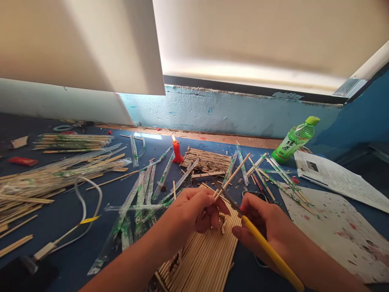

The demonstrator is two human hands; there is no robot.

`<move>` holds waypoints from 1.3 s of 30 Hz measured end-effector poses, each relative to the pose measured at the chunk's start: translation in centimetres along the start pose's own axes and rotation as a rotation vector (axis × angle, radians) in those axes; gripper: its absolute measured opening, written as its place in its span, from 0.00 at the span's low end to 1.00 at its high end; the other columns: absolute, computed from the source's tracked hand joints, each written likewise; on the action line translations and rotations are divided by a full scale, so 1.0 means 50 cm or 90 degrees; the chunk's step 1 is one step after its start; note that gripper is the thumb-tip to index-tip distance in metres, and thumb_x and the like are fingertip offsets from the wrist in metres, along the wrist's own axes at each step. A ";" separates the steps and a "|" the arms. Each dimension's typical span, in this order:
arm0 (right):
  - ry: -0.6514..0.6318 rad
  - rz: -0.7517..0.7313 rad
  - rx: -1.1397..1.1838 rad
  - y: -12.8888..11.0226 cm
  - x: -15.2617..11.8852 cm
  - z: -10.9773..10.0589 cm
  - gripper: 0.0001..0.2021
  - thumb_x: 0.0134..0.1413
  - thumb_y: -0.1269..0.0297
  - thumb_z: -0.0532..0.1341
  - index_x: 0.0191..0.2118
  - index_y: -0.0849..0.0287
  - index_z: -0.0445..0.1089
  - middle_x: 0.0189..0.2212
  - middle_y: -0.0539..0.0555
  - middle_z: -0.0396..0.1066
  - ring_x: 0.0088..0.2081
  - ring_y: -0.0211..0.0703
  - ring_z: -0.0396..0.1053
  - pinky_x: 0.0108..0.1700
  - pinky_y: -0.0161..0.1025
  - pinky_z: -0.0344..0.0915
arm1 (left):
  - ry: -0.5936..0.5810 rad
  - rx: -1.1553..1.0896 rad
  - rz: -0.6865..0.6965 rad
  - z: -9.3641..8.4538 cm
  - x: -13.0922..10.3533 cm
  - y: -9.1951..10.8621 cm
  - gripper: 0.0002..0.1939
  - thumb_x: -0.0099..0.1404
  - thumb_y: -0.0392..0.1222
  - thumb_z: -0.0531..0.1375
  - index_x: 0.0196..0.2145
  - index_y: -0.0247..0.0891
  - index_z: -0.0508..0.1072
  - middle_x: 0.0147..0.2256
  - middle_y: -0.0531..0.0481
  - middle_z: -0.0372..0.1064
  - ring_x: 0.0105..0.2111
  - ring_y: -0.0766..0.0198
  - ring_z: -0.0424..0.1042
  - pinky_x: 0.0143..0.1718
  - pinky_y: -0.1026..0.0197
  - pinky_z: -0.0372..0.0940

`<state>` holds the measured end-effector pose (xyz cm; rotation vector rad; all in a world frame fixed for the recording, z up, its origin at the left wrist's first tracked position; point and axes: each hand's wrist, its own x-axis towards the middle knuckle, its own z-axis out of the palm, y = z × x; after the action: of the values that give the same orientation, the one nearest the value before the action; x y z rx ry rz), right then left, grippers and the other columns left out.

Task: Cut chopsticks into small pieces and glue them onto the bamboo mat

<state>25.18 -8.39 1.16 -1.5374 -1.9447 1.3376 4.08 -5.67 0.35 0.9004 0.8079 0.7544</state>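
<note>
My left hand [199, 209] is closed on thin wooden sticks [234, 174], which point up and to the right. In my right hand [261, 219] is a tool with a long yellow handle [270, 253]; its dark metal blade [228, 198] reaches to the sticks near my left fingertips. Below both hands lies a panel of wooden sticks set side by side [209, 259], with small stick pieces on it. My hands hide part of the panel.
A lit red candle [176, 151] stands behind, beside a smaller stick panel [208, 160]. Clear wrappers [139, 202] and bundled chopsticks [73, 142] lie left. A green bottle [294, 140], papers [343, 174] and a stained sheet [340, 231] are right. A white cable [83, 198] loops left.
</note>
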 end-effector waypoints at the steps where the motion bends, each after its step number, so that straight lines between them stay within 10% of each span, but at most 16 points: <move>1: -0.003 0.003 0.003 -0.001 0.000 0.000 0.18 0.61 0.47 0.62 0.34 0.55 0.57 0.24 0.44 0.58 0.26 0.36 0.54 0.26 0.34 0.52 | -0.008 -0.003 0.000 0.000 0.000 0.001 0.15 0.61 0.43 0.55 0.28 0.32 0.77 0.18 0.49 0.65 0.17 0.71 0.50 0.19 0.64 0.41; 11: -0.002 -0.027 -0.020 0.026 0.006 0.008 0.18 0.59 0.48 0.64 0.34 0.56 0.59 0.23 0.43 0.57 0.25 0.34 0.50 0.24 0.33 0.48 | -0.036 -0.075 -0.015 0.000 0.000 -0.002 0.24 0.68 0.51 0.52 0.29 0.30 0.78 0.20 0.46 0.67 0.16 0.72 0.51 0.19 0.65 0.44; 21: 0.028 -0.035 -0.064 0.034 0.011 0.006 0.17 0.61 0.48 0.63 0.36 0.55 0.59 0.23 0.43 0.57 0.25 0.35 0.51 0.24 0.33 0.49 | 0.021 -0.204 -0.059 -0.003 -0.006 0.009 0.07 0.64 0.40 0.63 0.34 0.32 0.78 0.22 0.53 0.64 0.16 0.76 0.48 0.18 0.69 0.41; 39: -0.022 0.016 -0.061 -0.001 0.001 0.000 0.19 0.59 0.48 0.65 0.36 0.55 0.58 0.27 0.45 0.62 0.28 0.36 0.56 0.27 0.32 0.55 | -0.012 -0.123 -0.056 -0.012 -0.004 0.002 0.10 0.62 0.42 0.67 0.28 0.31 0.77 0.19 0.57 0.57 0.17 0.76 0.47 0.18 0.68 0.38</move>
<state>25.12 -8.35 1.20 -1.5979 -2.0444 1.3074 3.44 -5.57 0.27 0.6946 0.7394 0.7316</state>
